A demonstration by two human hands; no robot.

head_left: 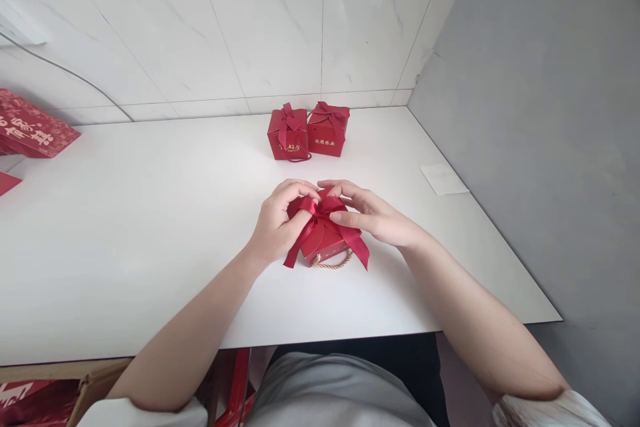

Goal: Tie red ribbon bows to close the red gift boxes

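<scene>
On the white table in front of me stands a red gift box (321, 240) with a twisted gold cord handle (336, 264) hanging at its near side. A red ribbon (354, 240) is tied in a bow across its top, with two tails draping toward me. My left hand (280, 217) pinches the bow's left loop between thumb and fingers. At the right of the bow, my right hand (373, 215) has its thumb and fingers apart, its thumb touching the right loop. The far side of the box is partly hidden by my fingers.
Two finished-looking red boxes with bows, a left one (287, 137) and a right one (327, 133), stand near the tiled wall. Red printed packaging (37, 127) lies far left. A white paper square (443, 179) is by the grey partition (540, 113). A carton (95, 383) sits below the table's edge.
</scene>
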